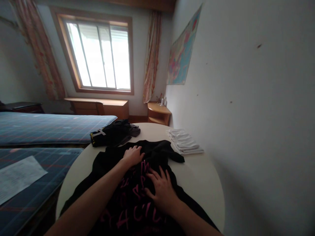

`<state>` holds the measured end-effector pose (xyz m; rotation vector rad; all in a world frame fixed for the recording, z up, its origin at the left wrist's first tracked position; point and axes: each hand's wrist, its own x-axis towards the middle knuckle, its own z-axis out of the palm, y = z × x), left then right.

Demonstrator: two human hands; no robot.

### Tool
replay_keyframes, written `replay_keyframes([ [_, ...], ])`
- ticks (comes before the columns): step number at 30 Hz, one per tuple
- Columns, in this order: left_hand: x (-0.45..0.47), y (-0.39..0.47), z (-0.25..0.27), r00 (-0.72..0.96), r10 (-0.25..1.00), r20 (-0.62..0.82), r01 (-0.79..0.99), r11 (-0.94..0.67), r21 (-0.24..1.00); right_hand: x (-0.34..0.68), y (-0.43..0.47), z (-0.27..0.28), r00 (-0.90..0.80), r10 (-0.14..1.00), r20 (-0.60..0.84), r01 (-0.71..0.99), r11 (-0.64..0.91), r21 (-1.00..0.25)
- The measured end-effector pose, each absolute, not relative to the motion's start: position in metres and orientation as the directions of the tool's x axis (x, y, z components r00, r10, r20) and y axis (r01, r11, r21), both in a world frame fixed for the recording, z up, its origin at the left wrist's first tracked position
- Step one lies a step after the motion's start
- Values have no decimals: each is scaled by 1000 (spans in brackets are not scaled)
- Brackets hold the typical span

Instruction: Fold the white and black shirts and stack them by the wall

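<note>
A black T-shirt [157, 150] with pink lettering lies spread over the round table [201, 183], its lower part reaching toward me past the bottom of the view. My left hand [133, 155] rests on the upper part of the shirt, fingers stretched forward and slightly bent. Lower and to the right, my right hand [162, 188] lies flat on the printed front with its fingers spread. Neither hand grips the cloth visibly. One short sleeve points right, toward a folded white cloth [184, 141].
Dark bundled clothes [113, 132] sit at the table's far left edge. Two mattresses [56, 127] lie on the left, the nearer with a paper sheet [19, 177] on it. A white wall [251, 114] runs close along the right. Behind stands a corner shelf [158, 108].
</note>
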<state>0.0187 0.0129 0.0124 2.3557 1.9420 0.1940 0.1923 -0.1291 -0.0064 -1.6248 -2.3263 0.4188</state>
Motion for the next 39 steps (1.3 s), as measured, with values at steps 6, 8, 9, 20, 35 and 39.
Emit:
replay_keyframes([
  [6,23,24,-13,29,1000,0,979,-28,201,197,-122,-4,-288,949,125,856,314,-411],
  [8,15,25,-11,-55,998,-25,976,59,211,201,-111,-1,-269,948,169,861,315,-400],
  [9,11,25,-10,-92,995,-36,973,98,209,203,-104,2,-252,949,190,867,309,-391],
  [20,10,27,-23,377,893,245,873,-431,230,234,-3,27,180,963,200,968,-138,-208],
  [35,18,-5,8,101,975,196,978,-134,158,257,-17,9,169,945,281,977,-122,-175],
  [39,17,-7,4,122,967,225,978,-156,142,263,-22,11,207,966,152,972,-186,-144],
])
